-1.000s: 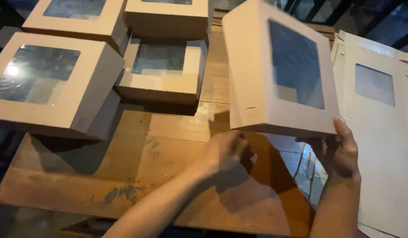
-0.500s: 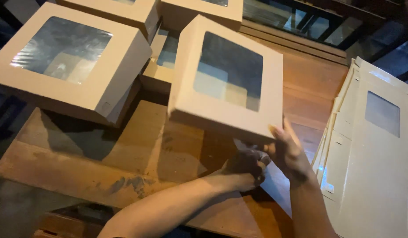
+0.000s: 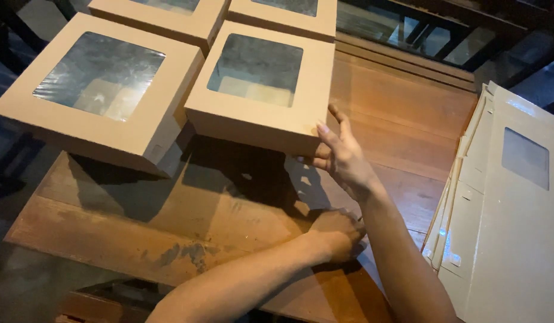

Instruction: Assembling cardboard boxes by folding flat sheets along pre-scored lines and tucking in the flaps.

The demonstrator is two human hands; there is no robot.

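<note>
Box [image 3: 262, 90], a tan cardboard one with a clear window in its lid, sits at the centre of my view. It is raised above the wooden table [image 3: 187, 221], resting on other boxes and casting a dark shadow beneath it.

Going left to right: at far left a larger windowed box [image 3: 100, 90] lies tilted, its near corner hanging over the table. Just beside it is the centre box, and behind these two I see the front edges of two more boxes [image 3: 163, 15] of the same kind.

Below the centre box, my left hand [image 3: 337, 234] rests on the table, the forearm coming in from the lower left. Its fingers are curled under into a loose fist and hold nothing that I can see.

A little further right, my right hand [image 3: 342, 158] is raised at the box's near right corner. Its fingers [image 3: 326, 136] are spread and nearly straight; the fingertips touch the box's side wall and do not close around it.

At far right a stack of flat, unfolded box blanks [image 3: 516, 209] with window cut-outs lies on the table's edge, well apart from both hands.
</note>
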